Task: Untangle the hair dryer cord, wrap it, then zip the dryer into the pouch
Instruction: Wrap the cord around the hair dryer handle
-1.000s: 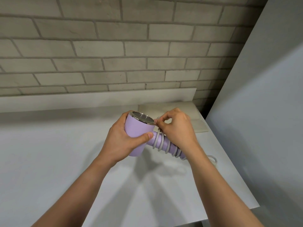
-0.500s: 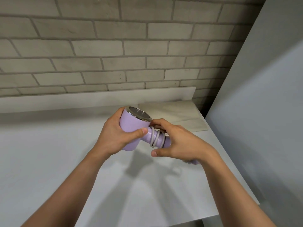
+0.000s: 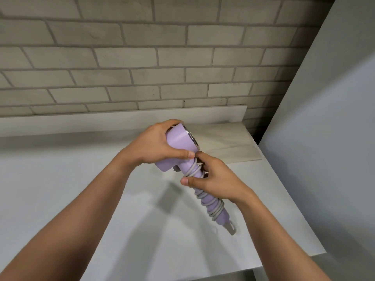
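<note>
A lilac hair dryer (image 3: 179, 144) is held above the white counter, its chrome nozzle facing right and its handle slanting down to the right. My left hand (image 3: 154, 147) grips the dryer's barrel. A grey cord (image 3: 211, 203) is coiled in several turns down the handle. My right hand (image 3: 213, 177) curls round the upper handle over the coils, thumb in front. A small loop hangs at the handle's lower end. The plug is not visible. A flat beige pouch (image 3: 227, 142) lies on the counter behind the dryer.
The white counter (image 3: 81, 189) ends at a front edge low in the frame and at a right edge beside a grey wall panel (image 3: 324, 138). A brick wall with a low white backsplash (image 3: 81, 120) stands behind.
The dryer has been turned so its nozzle faces right and the handle points down-right. My right hand went from pinching the cord near the barrel to gripping the wrapped handle.
</note>
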